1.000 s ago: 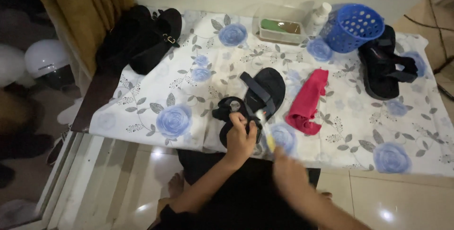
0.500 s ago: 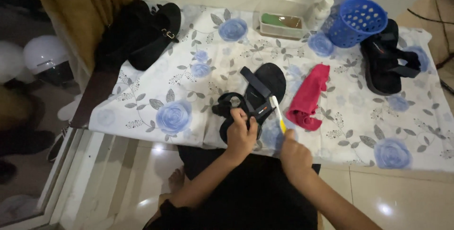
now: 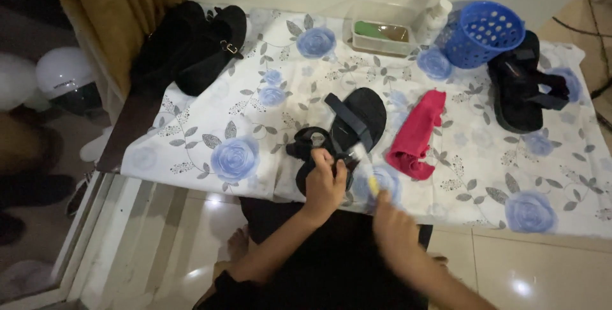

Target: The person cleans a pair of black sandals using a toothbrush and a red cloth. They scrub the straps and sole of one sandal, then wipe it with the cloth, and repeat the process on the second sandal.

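Left grip (image 3: 324, 185) is closed over the near end of a black sandal (image 3: 347, 132), fingers curled around its heel strap at the near edge of the desk (image 3: 210, 112). Right grip (image 3: 394, 232), blurred, is closed on a brush (image 3: 368, 173) with a yellow handle, its pale bristle end touching the sandal just right of the left fingers.

At the far left, black shoes (image 3: 194, 51) lie at the desk's corner beside a mustard curtain (image 3: 121, 10), with a white helmet (image 3: 64, 77) on the floor below. Just right of the sandal lies a crumpled red cloth (image 3: 417, 132). Farther off, a clear tub (image 3: 382, 32) sits near the wall, a white bottle (image 3: 437, 13) beside it, then a blue basket (image 3: 481, 34) tipped on its side. Another black sandal (image 3: 526, 83) lies at the far right. A white cloth printed with blue flowers covers the desk.
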